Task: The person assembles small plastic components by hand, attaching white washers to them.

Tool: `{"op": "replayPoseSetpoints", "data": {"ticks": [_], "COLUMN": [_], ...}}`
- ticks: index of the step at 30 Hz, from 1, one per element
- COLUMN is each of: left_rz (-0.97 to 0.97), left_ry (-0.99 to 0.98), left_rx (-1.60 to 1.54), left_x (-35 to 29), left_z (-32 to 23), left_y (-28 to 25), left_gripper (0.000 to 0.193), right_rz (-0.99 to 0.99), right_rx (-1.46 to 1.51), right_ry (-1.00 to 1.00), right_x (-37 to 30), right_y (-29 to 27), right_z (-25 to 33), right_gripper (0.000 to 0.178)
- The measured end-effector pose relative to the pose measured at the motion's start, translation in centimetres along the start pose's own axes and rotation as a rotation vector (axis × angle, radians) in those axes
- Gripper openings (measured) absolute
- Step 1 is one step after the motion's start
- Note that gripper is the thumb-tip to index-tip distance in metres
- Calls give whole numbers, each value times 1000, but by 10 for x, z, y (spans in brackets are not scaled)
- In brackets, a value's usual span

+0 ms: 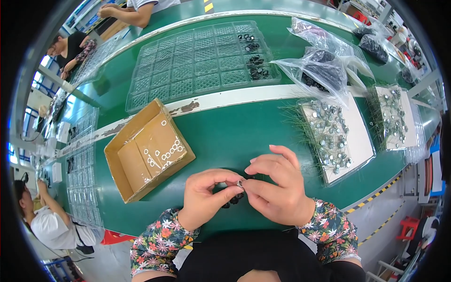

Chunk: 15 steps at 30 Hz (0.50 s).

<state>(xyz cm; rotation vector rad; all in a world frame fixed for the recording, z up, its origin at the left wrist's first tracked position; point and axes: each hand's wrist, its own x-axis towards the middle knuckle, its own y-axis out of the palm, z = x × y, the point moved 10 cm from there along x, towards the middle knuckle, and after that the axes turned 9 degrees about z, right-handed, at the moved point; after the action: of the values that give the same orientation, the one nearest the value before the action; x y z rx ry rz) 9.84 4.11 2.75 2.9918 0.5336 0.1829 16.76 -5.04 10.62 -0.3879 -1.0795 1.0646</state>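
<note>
My left hand [204, 196] and my right hand [277, 190] meet over the green table. Between their fingertips is a small silvery ring-shaped part [240, 184]. The left thumb and forefinger pinch it from one side, and the right thumb and forefinger close on it from the other. Its finer detail is too small to make out. Several small black round parts [233, 201] lie on the table just below the fingers, partly hidden by them. Left of my hands a brown cardboard box [123, 162] holds scattered white rings [174, 146].
A clear compartment tray [188, 66] with black round parts in its right cells lies beyond a white strip [235, 96]. Plastic bags of black parts [324, 70] sit at the far right. Nearer, silvery wired components [332, 136] rest on a white board [359, 141]. Other people work at left.
</note>
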Motion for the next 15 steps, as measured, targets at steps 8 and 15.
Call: {"op": "replayPoseSetpoints", "data": {"ticks": [8, 15], "left_rz": [-16, 11], "left_ry": [103, 153], "left_rx": [197, 226], "left_x": [1, 1], "left_z": [-13, -16], "left_y": [0, 2], "left_gripper": [19, 19], "right_rz": [-4, 9], "right_rx": [99, 183], "right_ry": [77, 115], "right_x": [0, 1], "right_y": [1, 1], "right_z": [-9, -13], "right_gripper": [16, 14]}}
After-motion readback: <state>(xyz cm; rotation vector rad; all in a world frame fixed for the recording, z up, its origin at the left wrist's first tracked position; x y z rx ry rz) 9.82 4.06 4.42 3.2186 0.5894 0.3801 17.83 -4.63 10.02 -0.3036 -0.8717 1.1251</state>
